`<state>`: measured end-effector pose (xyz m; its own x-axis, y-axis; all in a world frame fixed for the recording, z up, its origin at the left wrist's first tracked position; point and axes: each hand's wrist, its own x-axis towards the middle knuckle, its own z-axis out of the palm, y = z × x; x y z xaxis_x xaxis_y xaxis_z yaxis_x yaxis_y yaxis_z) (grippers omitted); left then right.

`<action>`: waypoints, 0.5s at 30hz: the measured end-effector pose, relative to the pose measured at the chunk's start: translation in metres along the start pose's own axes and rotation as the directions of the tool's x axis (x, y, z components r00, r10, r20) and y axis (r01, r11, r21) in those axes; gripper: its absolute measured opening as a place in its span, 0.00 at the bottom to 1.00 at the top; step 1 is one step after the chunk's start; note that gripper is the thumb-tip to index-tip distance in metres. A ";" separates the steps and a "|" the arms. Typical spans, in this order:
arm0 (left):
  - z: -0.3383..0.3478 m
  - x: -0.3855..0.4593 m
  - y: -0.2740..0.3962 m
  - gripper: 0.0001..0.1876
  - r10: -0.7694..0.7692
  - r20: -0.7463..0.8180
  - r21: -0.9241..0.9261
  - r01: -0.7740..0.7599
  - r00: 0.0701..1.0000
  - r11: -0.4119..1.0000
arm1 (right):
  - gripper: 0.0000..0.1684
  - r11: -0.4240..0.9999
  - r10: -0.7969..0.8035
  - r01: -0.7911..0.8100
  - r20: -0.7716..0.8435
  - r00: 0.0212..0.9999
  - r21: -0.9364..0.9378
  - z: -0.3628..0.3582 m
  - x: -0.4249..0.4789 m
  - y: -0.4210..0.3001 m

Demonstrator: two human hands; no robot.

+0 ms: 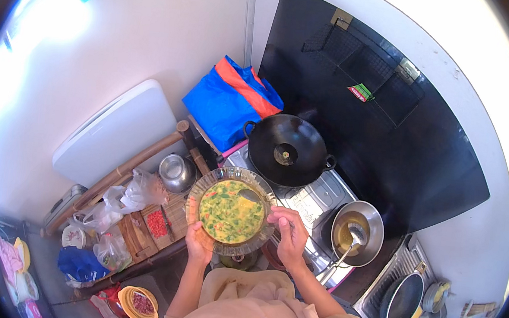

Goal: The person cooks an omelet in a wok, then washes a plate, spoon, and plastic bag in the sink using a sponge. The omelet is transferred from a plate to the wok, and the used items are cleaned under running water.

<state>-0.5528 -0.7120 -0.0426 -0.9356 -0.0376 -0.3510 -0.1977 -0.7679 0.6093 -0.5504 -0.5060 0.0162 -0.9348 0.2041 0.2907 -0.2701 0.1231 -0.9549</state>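
A clear glass bowl [229, 249] holds a yellow egg-like mixture [227, 215] with chopped green and red pieces. My left hand [199, 244] grips its lower left rim. At the right rim is my right hand [289, 237], fingers bent near the end of a metal spoon [248, 195] whose bowl dips in the mixture; whether the fingers close on the handle cannot be told. Beyond the bowl a black wok [306, 163] stands on the gas stove [324, 197]. A metal pan [378, 233] with oil and a slotted ladle [357, 235] sits on the stove's right.
On the left, a wooden chopping board [136, 238] carries chopped red pieces [156, 223] and a knife [167, 223], near plastic bags [140, 190] and a steel bowl [177, 172]. A yellow basket [153, 302] stands low left. A frying pan [405, 301] lies by the sink at right.
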 end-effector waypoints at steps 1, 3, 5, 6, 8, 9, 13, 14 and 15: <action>-0.002 0.000 -0.001 0.34 -0.006 -0.002 0.002 0.006 1.000 1.000 | 0.12 1.000 0.015 -0.015 0.021 1.000 -0.003 -0.001 0.002 0.002; -0.006 0.001 -0.002 0.34 -0.016 -0.003 0.004 0.016 1.000 1.000 | 0.12 0.999 0.032 -0.032 0.022 0.999 0.016 -0.001 0.001 0.004; -0.003 0.000 -0.001 0.35 -0.017 0.032 0.021 0.016 0.999 1.000 | 0.12 0.997 0.037 -0.036 -0.019 0.999 0.063 0.001 -0.004 0.003; -0.003 -0.001 0.000 0.36 -0.017 0.044 0.030 0.016 0.999 0.999 | 0.12 0.999 0.028 -0.028 -0.008 1.000 0.040 0.001 -0.003 0.002; -0.007 -0.001 -0.002 0.35 -0.021 -0.001 0.019 0.021 1.000 1.000 | 0.12 1.000 0.011 -0.010 0.017 1.000 -0.007 -0.001 0.000 0.001; -0.006 0.000 -0.002 0.35 -0.027 -0.018 0.013 0.027 0.999 1.000 | 0.12 1.000 0.012 -0.012 0.002 1.000 0.006 -0.001 -0.001 0.002; -0.003 -0.002 -0.001 0.36 -0.024 0.016 0.034 0.024 1.000 0.999 | 0.12 1.000 -0.004 0.004 -0.012 1.000 -0.002 -0.001 -0.002 0.001; -0.010 0.000 -0.003 0.36 -0.037 0.004 0.026 0.036 0.999 0.999 | 0.12 1.000 -0.014 0.014 -0.005 1.000 -0.018 -0.002 -0.001 0.001; -0.009 0.001 -0.003 0.36 -0.053 -0.005 0.017 0.053 0.999 0.998 | 0.13 1.000 0.015 -0.015 -0.004 1.000 -0.006 -0.002 -0.001 0.001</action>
<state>-0.5504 -0.7153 -0.0511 -0.9225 0.0001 -0.3860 -0.2520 -0.7576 0.6020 -0.5492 -0.5044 0.0145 -0.9380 0.2095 0.2761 -0.2543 0.1256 -0.9589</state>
